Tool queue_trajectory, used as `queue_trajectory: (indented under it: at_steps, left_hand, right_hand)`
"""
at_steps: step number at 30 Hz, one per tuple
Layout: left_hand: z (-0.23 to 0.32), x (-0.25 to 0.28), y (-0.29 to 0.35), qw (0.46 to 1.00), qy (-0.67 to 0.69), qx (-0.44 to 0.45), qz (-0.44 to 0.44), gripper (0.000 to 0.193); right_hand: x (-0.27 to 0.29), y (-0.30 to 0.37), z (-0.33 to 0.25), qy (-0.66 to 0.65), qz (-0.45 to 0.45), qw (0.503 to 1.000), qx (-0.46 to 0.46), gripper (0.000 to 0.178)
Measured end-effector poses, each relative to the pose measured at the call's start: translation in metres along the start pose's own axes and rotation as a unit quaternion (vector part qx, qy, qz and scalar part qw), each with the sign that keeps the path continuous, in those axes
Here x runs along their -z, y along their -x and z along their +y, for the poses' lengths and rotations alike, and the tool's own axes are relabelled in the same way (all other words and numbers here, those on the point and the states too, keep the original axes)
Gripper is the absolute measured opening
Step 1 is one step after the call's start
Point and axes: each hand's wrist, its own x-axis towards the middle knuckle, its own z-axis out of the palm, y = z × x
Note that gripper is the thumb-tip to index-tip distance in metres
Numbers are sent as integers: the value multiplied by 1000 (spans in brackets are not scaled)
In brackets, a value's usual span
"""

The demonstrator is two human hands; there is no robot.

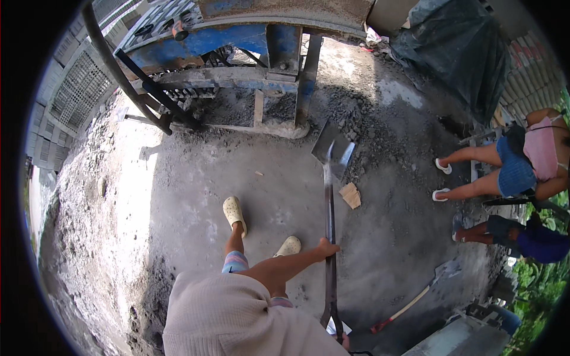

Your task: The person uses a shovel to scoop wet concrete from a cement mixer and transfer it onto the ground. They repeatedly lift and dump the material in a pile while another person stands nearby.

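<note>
A long shovel (pixel 330 204) runs down the view right of my feet, its blade pointing away from me. My left hand (pixel 326 248) is closed round the dark shaft about midway along. Low in the view, my right hand (pixel 344 341) is at the handle's grip, mostly hidden by the grip and the picture's edge. The metal blade (pixel 333 144) lies at the edge of a heap of loose grey gravel (pixel 351 115). I see no load on it.
A blue metal machine frame (pixel 237 43) stands ahead. A broken brown piece (pixel 350 195) lies beside the blade. Another shovel (pixel 418 295) rests on the floor to the right. Two people (pixel 512 159) are at the far right. Grey blocks (pixel 50 127) are stacked left.
</note>
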Motion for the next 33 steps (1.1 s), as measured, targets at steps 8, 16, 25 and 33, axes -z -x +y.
queue_trajectory:
  at_steps: [8, 16, 25, 33]
  left_hand:
    - [-165, 71, 7, 956, 252, -129, 71, 17]
    - [-41, 271, 1, 874, 464, 78, 118, 11]
    - [73, 453, -30, 825, 565, -7, 15, 17]
    - [147, 521, 67, 687, 714, -114, -67, 11]
  right_hand:
    - [-77, 81, -43, 101, 69, 983, 138, 24]
    - [-266, 40, -38, -106, -105, 989, 20, 17]
    - [-529, 115, -98, -209, -509, 835, -11, 22]
    - [-662, 205, -136, -222, -494, 839, 50, 10]
